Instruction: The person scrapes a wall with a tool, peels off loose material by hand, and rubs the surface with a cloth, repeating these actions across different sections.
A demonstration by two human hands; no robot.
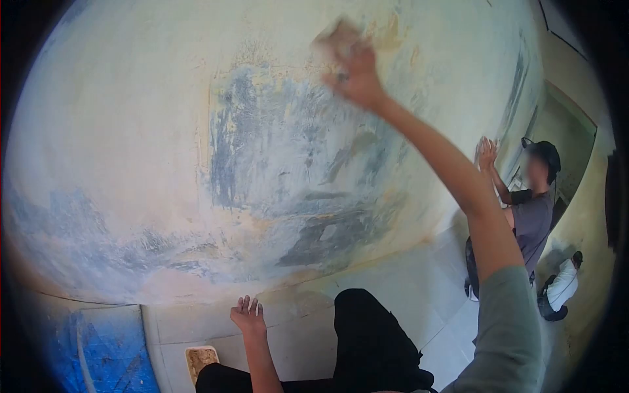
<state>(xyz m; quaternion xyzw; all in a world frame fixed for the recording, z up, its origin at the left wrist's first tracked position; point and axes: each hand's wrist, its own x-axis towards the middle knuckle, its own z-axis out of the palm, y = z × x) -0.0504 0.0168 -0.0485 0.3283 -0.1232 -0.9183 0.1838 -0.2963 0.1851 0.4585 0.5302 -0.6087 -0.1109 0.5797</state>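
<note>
High on the patchy wall [164,85], my right hand [357,72] is raised with its fingers wrapped round a brownish block or pad [341,36], blurred by motion. The pad lies at the wall surface, above a grey-blue scraped area [262,131]. Low down, near the foot of the wall, my left hand [249,314] holds nothing, with its fingers apart and slightly curled. Below it to the left, a small tray [202,359] with brownish stuff inside sits on the tiled floor [301,334].
A blue plastic-covered object [114,347] lies at the lower left. At the right, a person in a dark cap [534,219] has both hands on the wall. Farther back, another person in white [562,285] crouches. A doorway [567,144] opens behind them.
</note>
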